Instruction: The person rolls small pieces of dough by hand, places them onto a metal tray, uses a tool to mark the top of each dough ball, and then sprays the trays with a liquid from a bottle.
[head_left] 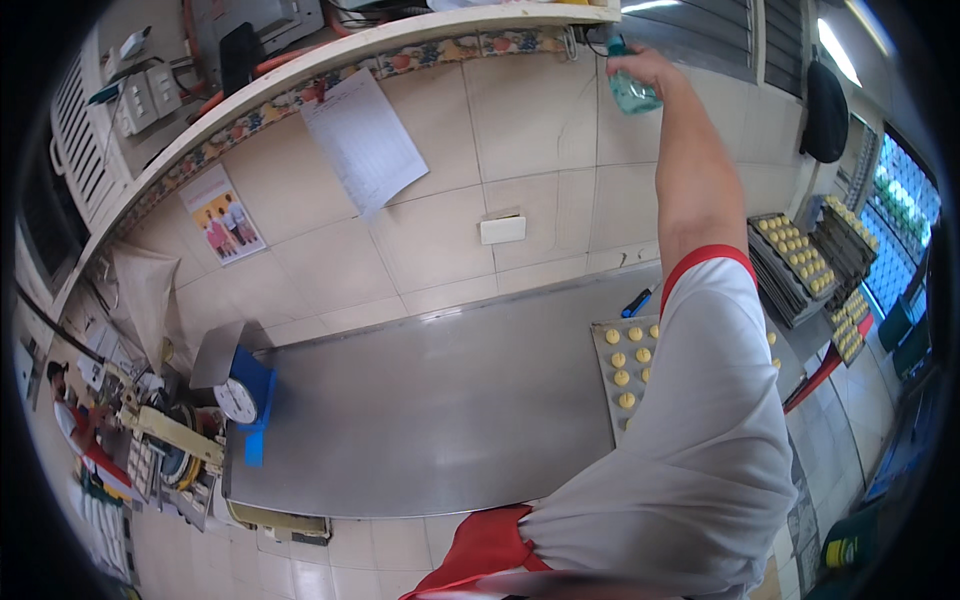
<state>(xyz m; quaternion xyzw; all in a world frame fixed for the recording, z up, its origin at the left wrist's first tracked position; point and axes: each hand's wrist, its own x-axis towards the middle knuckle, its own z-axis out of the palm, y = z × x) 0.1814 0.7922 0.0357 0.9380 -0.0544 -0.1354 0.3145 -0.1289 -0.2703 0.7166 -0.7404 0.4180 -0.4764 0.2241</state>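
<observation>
Stretched up and away to the shelf's right end, my right hand [648, 66] is closed round the top of a clear green spray bottle [634, 94]. The bottle hangs beside the shelf's edge, in front of the tiled wall. My left hand is out of view. Below my raised arm, a metal tray [609, 392] of round yellow dough pieces [621, 378] lies on the steel table [430, 410], partly hidden by my sleeve. A blue-handled tool [636, 302], perhaps a cutter, lies just behind the tray.
A blue dial scale [240, 395] stands at the table's left end. Overhead runs a shelf [420, 28] with equipment on it. Stacked trays [790, 275] of dough pieces stand at the right. Another person [75, 420] works at the far left beside a machine [170, 435].
</observation>
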